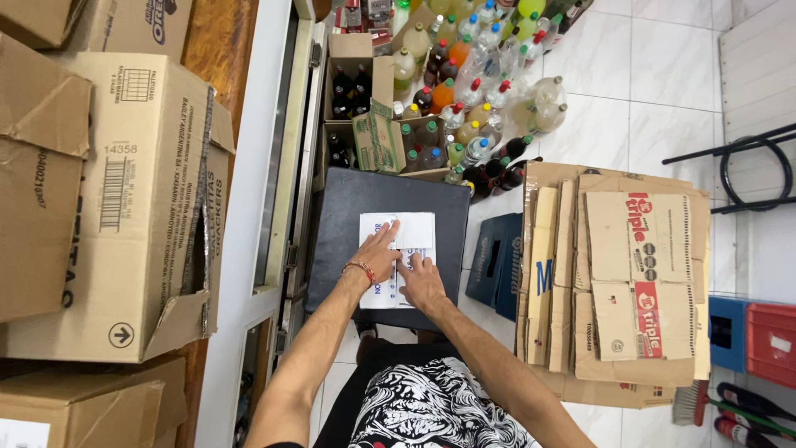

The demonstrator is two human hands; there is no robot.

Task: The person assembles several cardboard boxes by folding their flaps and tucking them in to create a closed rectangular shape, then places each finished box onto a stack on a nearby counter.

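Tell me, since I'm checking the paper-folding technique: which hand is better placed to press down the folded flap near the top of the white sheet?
Probably the left hand: its fingers already reach the folded flap of the white sheet. The right hand rests lower, pinning the sheet on the dark surface.

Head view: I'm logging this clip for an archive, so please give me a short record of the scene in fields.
setting: tiled floor, storeroom-like space
work surface: dark flat-topped stand
left hand: flat on white printed paper, red bracelet on wrist
right hand: pressing the same paper, fingers spread
beyond stand: open cartons and many plastic bottles
left side: large cardboard boxes
right side: stack of flattened cardboard
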